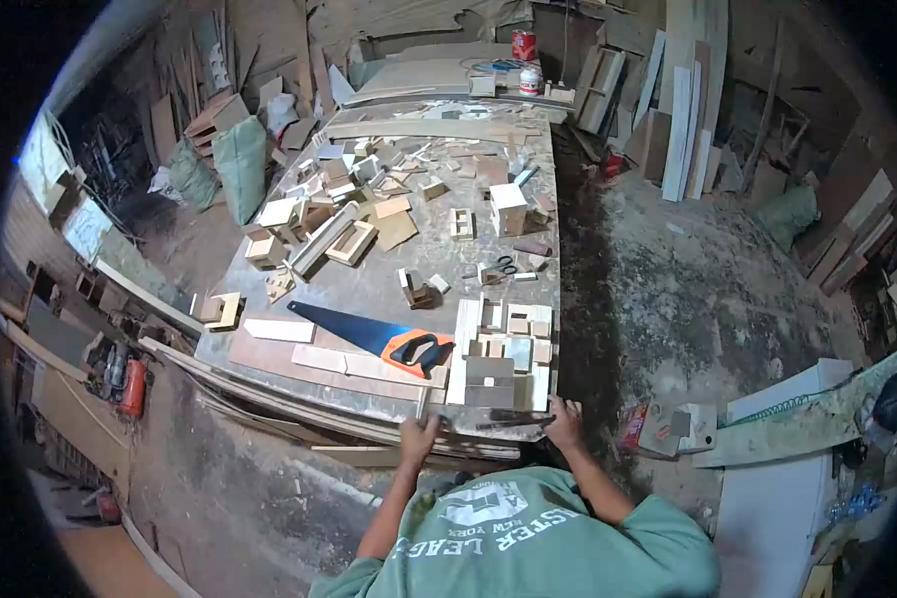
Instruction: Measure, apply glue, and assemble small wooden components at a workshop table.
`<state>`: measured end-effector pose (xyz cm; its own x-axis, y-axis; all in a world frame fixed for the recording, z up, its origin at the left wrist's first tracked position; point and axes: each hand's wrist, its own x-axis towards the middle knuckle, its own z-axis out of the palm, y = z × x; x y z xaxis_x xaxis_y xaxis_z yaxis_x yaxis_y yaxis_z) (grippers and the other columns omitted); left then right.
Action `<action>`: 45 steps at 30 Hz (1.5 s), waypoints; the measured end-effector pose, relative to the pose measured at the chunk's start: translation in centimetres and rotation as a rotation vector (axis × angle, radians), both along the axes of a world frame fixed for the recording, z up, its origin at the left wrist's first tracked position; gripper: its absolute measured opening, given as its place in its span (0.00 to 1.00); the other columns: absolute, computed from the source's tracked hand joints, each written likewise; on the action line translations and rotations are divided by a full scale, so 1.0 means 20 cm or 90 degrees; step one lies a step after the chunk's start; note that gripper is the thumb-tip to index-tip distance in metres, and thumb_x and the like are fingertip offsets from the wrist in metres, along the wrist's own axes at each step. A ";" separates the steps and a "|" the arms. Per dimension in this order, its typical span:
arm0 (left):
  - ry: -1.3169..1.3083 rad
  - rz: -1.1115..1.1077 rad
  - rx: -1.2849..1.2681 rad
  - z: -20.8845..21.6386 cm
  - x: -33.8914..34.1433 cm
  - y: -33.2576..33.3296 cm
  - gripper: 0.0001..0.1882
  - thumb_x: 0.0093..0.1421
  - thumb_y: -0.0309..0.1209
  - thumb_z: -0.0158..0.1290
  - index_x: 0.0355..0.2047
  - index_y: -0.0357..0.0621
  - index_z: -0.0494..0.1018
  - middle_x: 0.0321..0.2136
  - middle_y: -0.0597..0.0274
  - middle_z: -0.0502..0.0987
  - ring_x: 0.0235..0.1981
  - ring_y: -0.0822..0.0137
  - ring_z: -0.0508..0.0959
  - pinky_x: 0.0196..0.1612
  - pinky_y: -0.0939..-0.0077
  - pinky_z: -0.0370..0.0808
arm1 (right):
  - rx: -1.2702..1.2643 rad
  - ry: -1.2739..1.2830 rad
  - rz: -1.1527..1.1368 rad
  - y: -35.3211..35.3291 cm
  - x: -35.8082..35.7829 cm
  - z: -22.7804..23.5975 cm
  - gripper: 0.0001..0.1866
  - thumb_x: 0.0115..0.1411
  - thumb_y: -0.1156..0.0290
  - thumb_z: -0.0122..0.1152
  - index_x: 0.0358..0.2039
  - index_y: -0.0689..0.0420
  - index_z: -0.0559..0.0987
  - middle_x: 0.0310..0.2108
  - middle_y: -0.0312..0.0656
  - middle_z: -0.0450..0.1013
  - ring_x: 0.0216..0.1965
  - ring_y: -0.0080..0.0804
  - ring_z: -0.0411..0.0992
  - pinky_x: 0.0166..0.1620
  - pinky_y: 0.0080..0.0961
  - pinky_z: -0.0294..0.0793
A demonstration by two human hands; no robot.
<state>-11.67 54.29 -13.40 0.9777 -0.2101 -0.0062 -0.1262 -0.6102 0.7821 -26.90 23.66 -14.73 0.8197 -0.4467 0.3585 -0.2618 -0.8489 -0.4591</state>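
At the near edge of the workbench [394,397], my left hand [419,439] is closed round a thin pale stick [423,404] that points upward. My right hand [565,424] is at the near right corner, its fingers curled; what they grip, if anything, is unclear. A dark, narrow strip [516,420] lies between the hands, too blurred to name. Just beyond them sits a pale board [456,387] bearing small wooden boxes and blocks, with a grey-brown panel [489,371] at its near end. Left of it rests a handsaw [354,329] with an orange and black handle, over flat wood strips [369,368].
Small wooden boxes [351,242], offcuts and scissors [506,265] are scattered farther up the bench. A red can [523,45] and a white tub [530,82] stand at its far end. Boards [680,130] lean at the back right; green sacks [240,169] stand left.
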 end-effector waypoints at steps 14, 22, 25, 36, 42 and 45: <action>-0.191 -0.548 0.269 0.09 -0.06 -0.12 0.23 0.56 0.29 0.48 0.54 0.54 0.67 0.53 0.54 0.70 0.45 0.50 0.75 0.41 0.58 0.77 | 0.146 0.035 0.246 -0.17 -0.13 0.06 0.16 0.50 0.80 0.53 0.41 0.59 0.76 0.34 0.45 0.73 0.38 0.46 0.72 0.44 0.36 0.71; -0.254 -0.523 0.310 0.07 -0.08 -0.15 0.28 0.54 0.29 0.48 0.57 0.40 0.64 0.59 0.49 0.64 0.62 0.49 0.63 0.61 0.56 0.63 | 0.312 0.059 0.160 -0.19 -0.04 -0.02 0.19 0.43 0.76 0.67 0.38 0.58 0.76 0.34 0.46 0.74 0.35 0.43 0.76 0.37 0.32 0.76; -0.262 -0.535 0.399 0.01 -0.11 -0.14 0.30 0.55 0.31 0.47 0.60 0.42 0.62 0.61 0.49 0.62 0.65 0.51 0.59 0.64 0.56 0.57 | 0.312 0.004 0.180 -0.20 0.01 -0.01 0.19 0.42 0.73 0.70 0.37 0.59 0.76 0.32 0.45 0.74 0.33 0.41 0.76 0.36 0.30 0.75; -0.196 -0.559 0.445 0.18 -0.06 -0.27 0.39 0.48 0.35 0.54 0.63 0.47 0.57 0.63 0.51 0.60 0.66 0.53 0.56 0.66 0.54 0.52 | 0.342 -0.076 0.137 -0.28 0.09 0.00 0.18 0.42 0.71 0.74 0.34 0.58 0.78 0.30 0.42 0.75 0.32 0.39 0.75 0.36 0.28 0.74; -0.165 -0.542 0.488 0.23 0.00 -0.42 0.44 0.45 0.42 0.60 0.63 0.49 0.57 0.64 0.51 0.58 0.66 0.52 0.56 0.64 0.54 0.56 | 0.319 -0.090 0.117 -0.35 0.20 0.03 0.18 0.44 0.70 0.73 0.36 0.58 0.78 0.31 0.43 0.76 0.34 0.38 0.76 0.38 0.29 0.75; -0.132 -0.496 0.479 0.13 0.05 -0.45 0.43 0.46 0.43 0.60 0.62 0.48 0.57 0.64 0.50 0.58 0.65 0.51 0.58 0.63 0.54 0.59 | 0.312 -0.087 0.138 -0.40 0.28 0.00 0.18 0.45 0.71 0.71 0.38 0.57 0.78 0.33 0.42 0.76 0.35 0.36 0.76 0.39 0.28 0.75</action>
